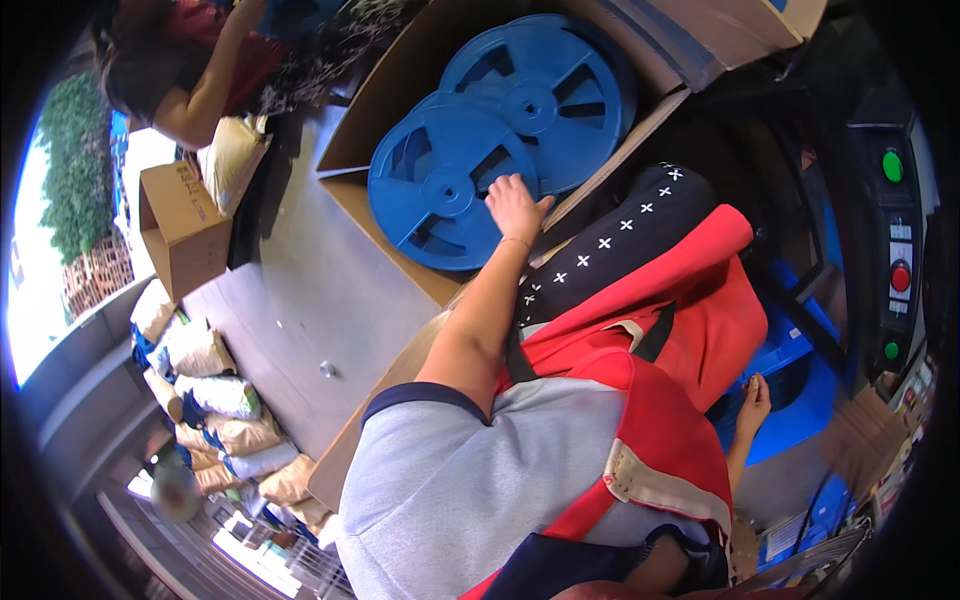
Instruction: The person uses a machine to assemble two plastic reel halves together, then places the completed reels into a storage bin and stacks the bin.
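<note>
My left hand (515,208) reaches into an open cardboard box (345,205). Its fingers are stretched out and lie at the rim of the nearer blue plastic reel (445,235), not wrapped round it. A second blue reel (590,70) overlaps this one farther inside the box. Lower at the right, beside my red apron, is my right hand (755,405). Its fingers are curled together near blue plastic parts (785,345); whatever they may hold is too small to make out.
A control panel (895,240) with green and red buttons stands at the right. Another person (190,80) is at the upper left, near a smaller cardboard box (190,235) and a full sack (235,165). Several stacked sacks (245,435) lie along the left wall.
</note>
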Demonstrator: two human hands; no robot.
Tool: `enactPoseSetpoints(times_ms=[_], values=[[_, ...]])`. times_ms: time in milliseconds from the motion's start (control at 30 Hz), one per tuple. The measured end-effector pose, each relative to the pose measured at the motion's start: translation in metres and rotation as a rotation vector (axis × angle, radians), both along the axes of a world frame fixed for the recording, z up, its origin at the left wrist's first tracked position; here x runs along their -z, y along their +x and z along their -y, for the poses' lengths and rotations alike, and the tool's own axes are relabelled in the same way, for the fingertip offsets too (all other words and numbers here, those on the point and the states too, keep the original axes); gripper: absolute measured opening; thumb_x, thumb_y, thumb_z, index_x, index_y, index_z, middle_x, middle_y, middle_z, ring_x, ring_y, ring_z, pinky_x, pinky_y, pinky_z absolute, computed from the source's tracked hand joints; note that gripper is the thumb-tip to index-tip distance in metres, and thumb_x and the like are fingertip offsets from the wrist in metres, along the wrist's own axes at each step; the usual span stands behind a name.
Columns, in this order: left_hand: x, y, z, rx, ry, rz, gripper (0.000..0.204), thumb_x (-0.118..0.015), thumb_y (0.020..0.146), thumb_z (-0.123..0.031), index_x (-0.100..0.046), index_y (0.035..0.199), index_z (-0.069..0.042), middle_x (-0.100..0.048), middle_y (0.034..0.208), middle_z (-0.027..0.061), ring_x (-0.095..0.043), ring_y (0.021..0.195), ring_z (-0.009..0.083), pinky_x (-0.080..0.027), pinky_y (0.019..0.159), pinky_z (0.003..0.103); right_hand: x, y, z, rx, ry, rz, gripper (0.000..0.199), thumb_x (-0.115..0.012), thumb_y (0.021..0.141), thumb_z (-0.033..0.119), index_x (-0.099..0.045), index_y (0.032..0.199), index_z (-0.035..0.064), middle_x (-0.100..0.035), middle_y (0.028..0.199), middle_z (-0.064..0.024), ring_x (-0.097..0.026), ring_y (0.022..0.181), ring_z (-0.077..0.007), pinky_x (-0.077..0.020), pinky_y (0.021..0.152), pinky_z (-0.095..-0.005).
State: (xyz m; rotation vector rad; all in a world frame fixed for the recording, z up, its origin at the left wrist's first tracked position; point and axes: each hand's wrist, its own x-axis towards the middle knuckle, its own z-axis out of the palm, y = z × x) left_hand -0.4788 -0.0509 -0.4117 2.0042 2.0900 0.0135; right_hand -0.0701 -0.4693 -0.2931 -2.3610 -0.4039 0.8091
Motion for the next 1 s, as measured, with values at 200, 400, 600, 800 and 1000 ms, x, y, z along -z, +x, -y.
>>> enactPoseSetpoints(times_ms=[200,400,600,800,1000], values=[[0.004,-0.005,-0.014,0.38,0.076,-0.028,0.056,-0.074,0.064,-0.034,-0.052,0.105,-0.002,-0.056,0.106,0.0117,-0.046,0.113,0.0288,-0.032,0.098,0.051,-0.015,-0.001,-0.008,-0.039,0.032,0.091,0.028,-0.056,0.097,0.018,-0.062,0.116,-0.0017,-0.064,0.1,-0.0056,-0.06,0.086,-0.0112,-0.0498,0.078,-0.0245],[-0.018,-0.031,-0.024,0.502,-0.007,0.206,0.054,-0.076,0.065,-0.035,-0.048,0.098,-0.003,-0.06,0.086,0.0125,-0.061,0.084,0.0302,-0.051,0.074,0.038,-0.042,-0.034,-0.033,-0.064,0.043,0.14,0.028,-0.057,0.096,0.018,-0.063,0.115,-0.0009,-0.065,0.099,-0.0051,-0.06,0.089,-0.0116,-0.0494,0.079,-0.0246],[-0.161,-0.021,-0.009,0.573,-0.001,0.472,0.057,-0.077,0.067,-0.034,-0.047,0.103,-0.001,-0.06,0.081,0.0175,-0.062,0.075,0.0353,-0.051,0.063,0.041,-0.088,-0.082,-0.134,-0.409,0.17,0.503,0.025,-0.056,0.094,0.012,-0.063,0.113,-0.0027,-0.065,0.112,-0.0137,-0.061,0.104,-0.0251,-0.047,0.091,-0.0338],[-0.244,-0.001,0.04,1.301,-0.09,0.657,0.048,-0.077,0.068,-0.027,-0.051,0.1,-0.003,-0.054,0.075,0.0104,-0.059,0.068,0.0299,-0.049,0.057,0.039,-0.171,-0.098,-0.246,-0.783,0.508,0.862,0.024,-0.06,0.087,0.002,-0.063,0.11,-0.0001,-0.058,0.123,-0.0157,-0.054,0.116,-0.0314,-0.0443,0.096,-0.0389],[-0.256,0.043,0.063,1.929,0.119,0.472,0.011,-0.053,0.082,-0.013,-0.047,0.088,-0.006,-0.047,0.072,0.0036,-0.056,0.066,0.0165,-0.045,0.052,0.028,-0.179,-0.099,-0.267,-1.155,0.128,0.742,0.041,-0.054,0.089,0.015,-0.052,0.129,0.0057,-0.051,0.133,-0.0146,-0.046,0.126,-0.0297,-0.0351,0.108,-0.0424]])
